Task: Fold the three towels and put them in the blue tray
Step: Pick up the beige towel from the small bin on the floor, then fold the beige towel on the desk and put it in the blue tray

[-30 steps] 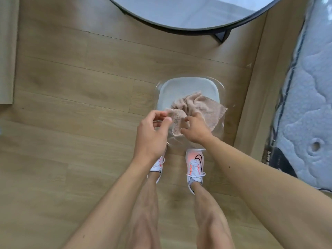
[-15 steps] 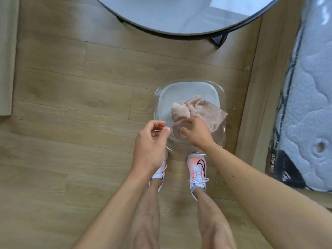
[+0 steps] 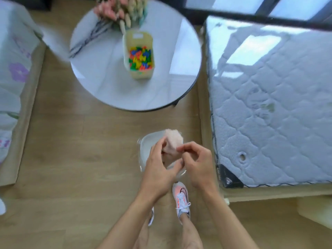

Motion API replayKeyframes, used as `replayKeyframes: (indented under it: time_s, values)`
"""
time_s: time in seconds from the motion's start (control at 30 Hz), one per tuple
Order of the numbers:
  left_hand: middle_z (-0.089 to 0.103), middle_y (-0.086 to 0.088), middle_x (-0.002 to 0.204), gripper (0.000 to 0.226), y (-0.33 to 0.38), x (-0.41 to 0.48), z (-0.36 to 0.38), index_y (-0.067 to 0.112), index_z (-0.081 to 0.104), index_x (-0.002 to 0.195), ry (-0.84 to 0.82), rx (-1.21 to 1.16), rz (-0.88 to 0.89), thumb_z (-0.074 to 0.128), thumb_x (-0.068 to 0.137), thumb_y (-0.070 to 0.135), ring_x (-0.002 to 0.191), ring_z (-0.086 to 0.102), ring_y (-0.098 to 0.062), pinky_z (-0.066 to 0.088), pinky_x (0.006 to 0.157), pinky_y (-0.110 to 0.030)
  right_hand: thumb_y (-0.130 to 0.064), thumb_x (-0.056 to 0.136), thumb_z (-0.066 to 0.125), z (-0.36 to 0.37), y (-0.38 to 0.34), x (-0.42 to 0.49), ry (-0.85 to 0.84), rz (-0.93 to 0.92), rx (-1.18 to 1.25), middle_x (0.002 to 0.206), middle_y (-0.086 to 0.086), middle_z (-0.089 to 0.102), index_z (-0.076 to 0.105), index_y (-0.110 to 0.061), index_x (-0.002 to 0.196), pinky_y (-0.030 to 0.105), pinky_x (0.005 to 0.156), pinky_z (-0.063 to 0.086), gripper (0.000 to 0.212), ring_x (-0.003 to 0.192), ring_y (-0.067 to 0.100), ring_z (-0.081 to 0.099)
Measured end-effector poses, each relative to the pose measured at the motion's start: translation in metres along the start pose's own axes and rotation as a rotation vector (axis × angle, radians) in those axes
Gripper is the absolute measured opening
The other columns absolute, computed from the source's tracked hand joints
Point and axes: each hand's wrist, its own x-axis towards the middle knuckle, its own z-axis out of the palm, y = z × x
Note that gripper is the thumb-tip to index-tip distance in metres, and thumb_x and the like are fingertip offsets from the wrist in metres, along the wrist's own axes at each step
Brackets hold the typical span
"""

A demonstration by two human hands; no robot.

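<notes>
Both arms reaching forward, left hand [image 3: 158,166] and right hand [image 3: 196,164] meeting, fingers [image 3: 186,147] curling and pinching together.

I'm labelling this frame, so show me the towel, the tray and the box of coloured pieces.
towel [image 3: 173,141]: head view, pink cloth above the fingers.
tray [image 3: 145,146]: head view, bare floor near its left rim.
box of coloured pieces [image 3: 140,74]: head view, near wall.

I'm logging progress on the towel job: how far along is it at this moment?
Done: nothing looks finished; no folded towel shows anywhere. In hand: the left hand and right hand both grip one pink towel, bunched, above the clear tub on the floor. Left: folding this towel, and the other two, which are not in view, and neither is a blue tray.
</notes>
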Motion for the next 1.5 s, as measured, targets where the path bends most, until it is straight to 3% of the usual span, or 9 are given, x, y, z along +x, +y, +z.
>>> replayKeyframes:
  time_s: [0.23,0.4,0.47,0.7,0.87,1.03,1.23,1.33,1.5]
  values:
    - [0.067,0.018,0.115,0.065,0.130,-0.102,0.013,0.028,0.049,0.137,-0.139,0.071,0.322,0.076,0.080,0.013,0.100,0.067,-0.008,0.058,0.083,-0.033,-0.003,0.072,0.051,-0.102,-0.112,-0.100,0.185,-0.046,0.270,0.077,0.002,0.075,0.069,-0.015,0.077,0.023,0.071,0.053,0.023,0.077,0.013,0.069]
    - [0.073,0.017,0.101,0.047,0.181,-0.163,0.048,0.033,0.058,0.122,-0.202,0.104,0.468,0.072,0.084,0.008,0.089,0.069,-0.010,0.059,0.076,-0.035,0.017,0.082,0.049,-0.173,-0.148,-0.173,0.298,-0.113,0.425,0.080,0.006,0.074,0.066,0.005,0.088,0.017,0.064,0.053,0.022,0.075,0.010,0.070]
    - [0.074,0.018,0.097,0.040,0.198,-0.193,0.069,0.032,0.061,0.116,-0.265,0.120,0.525,0.072,0.085,0.009,0.087,0.070,-0.007,0.058,0.075,-0.030,0.015,0.086,0.052,-0.204,-0.147,-0.206,0.392,-0.133,0.407,0.085,0.005,0.075,0.068,-0.004,0.090,0.021,0.066,0.052,0.026,0.079,0.013,0.070]
    - [0.075,0.009,0.092,0.024,0.224,-0.294,0.161,0.028,0.066,0.103,-0.457,0.141,0.715,0.067,0.090,0.008,0.083,0.069,-0.009,0.054,0.072,-0.025,0.008,0.087,0.058,-0.321,-0.089,-0.338,0.873,-0.176,0.452,0.097,0.004,0.077,0.071,-0.012,0.096,0.015,0.084,0.050,0.025,0.098,0.015,0.072]
    - [0.074,0.007,0.096,0.029,0.217,-0.361,0.223,0.026,0.066,0.106,-0.535,0.153,0.797,0.066,0.088,0.003,0.088,0.069,-0.011,0.054,0.074,-0.027,0.005,0.090,0.059,-0.380,-0.040,-0.424,1.030,-0.172,0.506,0.102,0.002,0.076,0.071,-0.017,0.100,0.024,0.091,0.051,0.027,0.103,0.013,0.070]
    - [0.074,0.009,0.087,0.019,0.202,-0.438,0.287,0.027,0.068,0.100,-0.679,0.104,0.771,0.067,0.081,0.023,0.081,0.066,-0.008,0.050,0.062,-0.020,-0.016,0.084,0.062,-0.431,-0.001,-0.510,1.186,-0.179,0.537,0.104,0.001,0.076,0.070,-0.018,0.101,0.020,0.091,0.052,0.019,0.105,0.010,0.070]
    - [0.073,-0.007,0.086,0.027,0.200,-0.499,0.371,0.028,0.070,0.100,-0.884,0.194,0.768,0.068,0.073,0.025,0.070,0.067,-0.010,0.053,0.061,-0.026,-0.001,0.092,0.064,-0.474,0.046,-0.594,1.387,-0.099,0.557,0.103,-0.002,0.076,0.070,-0.013,0.103,0.014,0.085,0.051,0.018,0.100,0.006,0.070]
    - [0.073,-0.001,0.086,0.030,0.205,-0.522,0.413,0.031,0.069,0.099,-0.972,0.225,0.800,0.071,0.069,0.028,0.069,0.067,-0.008,0.052,0.059,-0.020,-0.008,0.091,0.067,-0.493,0.065,-0.620,1.452,-0.053,0.559,0.106,-0.006,0.075,0.070,-0.017,0.104,0.016,0.090,0.051,0.016,0.104,0.004,0.069]
    - [0.072,0.001,0.081,0.030,0.208,-0.559,0.517,0.020,0.071,0.097,-1.143,0.239,0.847,0.077,0.078,-0.003,0.062,0.063,-0.002,0.048,0.053,-0.009,-0.028,0.078,0.064,-0.556,0.101,-0.655,1.575,0.021,0.573,0.106,-0.012,0.075,0.071,-0.020,0.103,0.020,0.097,0.051,0.027,0.107,0.001,0.067]
